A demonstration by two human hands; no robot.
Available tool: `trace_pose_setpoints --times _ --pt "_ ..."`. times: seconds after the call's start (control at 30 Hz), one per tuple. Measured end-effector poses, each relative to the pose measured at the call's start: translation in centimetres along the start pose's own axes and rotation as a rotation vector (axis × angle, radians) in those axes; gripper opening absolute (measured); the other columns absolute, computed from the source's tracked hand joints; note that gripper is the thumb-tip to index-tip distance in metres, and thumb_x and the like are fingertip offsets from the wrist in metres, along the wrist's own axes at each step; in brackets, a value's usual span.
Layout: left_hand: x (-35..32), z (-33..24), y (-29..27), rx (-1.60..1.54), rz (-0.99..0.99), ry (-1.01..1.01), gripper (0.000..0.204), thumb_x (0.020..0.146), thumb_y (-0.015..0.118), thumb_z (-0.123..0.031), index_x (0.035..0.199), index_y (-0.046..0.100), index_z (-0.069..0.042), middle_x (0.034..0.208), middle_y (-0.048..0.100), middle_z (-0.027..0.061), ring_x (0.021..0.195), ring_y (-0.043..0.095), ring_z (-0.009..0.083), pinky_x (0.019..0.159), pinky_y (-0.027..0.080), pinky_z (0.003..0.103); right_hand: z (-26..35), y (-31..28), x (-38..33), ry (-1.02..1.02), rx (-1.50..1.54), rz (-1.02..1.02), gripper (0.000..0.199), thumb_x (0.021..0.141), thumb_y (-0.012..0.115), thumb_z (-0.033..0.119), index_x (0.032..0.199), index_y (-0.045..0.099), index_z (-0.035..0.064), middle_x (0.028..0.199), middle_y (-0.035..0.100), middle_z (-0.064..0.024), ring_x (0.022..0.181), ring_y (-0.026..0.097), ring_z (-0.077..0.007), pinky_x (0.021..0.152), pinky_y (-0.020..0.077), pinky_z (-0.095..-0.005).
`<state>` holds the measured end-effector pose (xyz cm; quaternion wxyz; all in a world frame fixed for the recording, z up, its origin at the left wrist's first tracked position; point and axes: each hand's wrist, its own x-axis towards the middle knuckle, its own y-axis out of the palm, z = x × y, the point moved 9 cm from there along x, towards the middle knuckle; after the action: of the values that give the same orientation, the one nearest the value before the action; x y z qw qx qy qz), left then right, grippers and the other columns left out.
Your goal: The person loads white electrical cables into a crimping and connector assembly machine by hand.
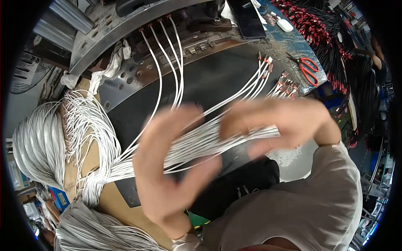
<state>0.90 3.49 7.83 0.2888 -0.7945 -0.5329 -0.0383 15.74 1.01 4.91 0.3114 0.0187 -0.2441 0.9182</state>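
Observation:
A bundle of white cables (190, 146) runs across a black mat from lower left to the middle right. Over its middle arches my left hand (157, 175), blurred, its thumb and fingers wide apart. My right hand (289, 119) curves over the bundle's right part, also blurred, with a gap between thumb and fingers where cut cable ends (268, 132) show. Beyond my right hand, several cables end in small metal terminals with orange-red parts (267, 62). A few white cables (159, 75) reach up to the metal machine bed, their orange-brown ends (161, 21) at its edge.
Red-handled cutters (309, 69) and a dark phone (246, 19) lie on the blue worktop at upper right. Coiled white cable (39, 142) stands at the left, more white cable (100, 230) below. Black cables with red ends (310, 29) hang at the far right.

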Motion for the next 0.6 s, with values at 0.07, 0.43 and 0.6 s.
trace_pose_setpoints --times 0.07,0.43,0.6 --pt "-9.5 0.3 1.1 -0.691 0.188 0.248 0.074 0.084 0.069 -0.062 0.112 0.064 0.007 0.097 0.066 0.0273 0.079 0.066 0.0355 0.072 0.056 0.043 3.9 8.5 -3.9 -0.210 0.501 0.445 0.042 0.102 0.058 0.020 0.133 0.051 -0.0058 0.126 0.055 -0.0237 0.112 0.058 -0.0369 0.092 0.0490 -0.0406" --pt "-33.5 18.4 4.9 -0.910 -0.714 -0.865 0.061 0.101 0.054 -0.037 0.145 0.032 -0.002 0.132 0.054 0.0184 0.115 0.058 0.0298 0.097 0.049 0.044 -17.7 21.6 -20.3 0.452 1.300 -1.428 0.052 0.098 0.050 0.038 0.137 0.049 0.0045 0.130 0.059 -0.0069 0.111 0.059 -0.0231 0.092 0.0462 -0.0368" --pt "-33.1 18.0 4.4 -0.812 -0.860 -0.944 0.051 0.103 0.048 -0.012 0.150 0.030 -0.008 0.147 0.043 0.0156 0.129 0.050 0.0313 0.104 0.046 0.046 -17.8 22.6 -20.2 0.416 1.417 -1.558 0.058 0.098 0.045 0.042 0.144 0.043 0.0059 0.144 0.049 -0.0070 0.130 0.047 -0.0253 0.107 0.0369 -0.0408"
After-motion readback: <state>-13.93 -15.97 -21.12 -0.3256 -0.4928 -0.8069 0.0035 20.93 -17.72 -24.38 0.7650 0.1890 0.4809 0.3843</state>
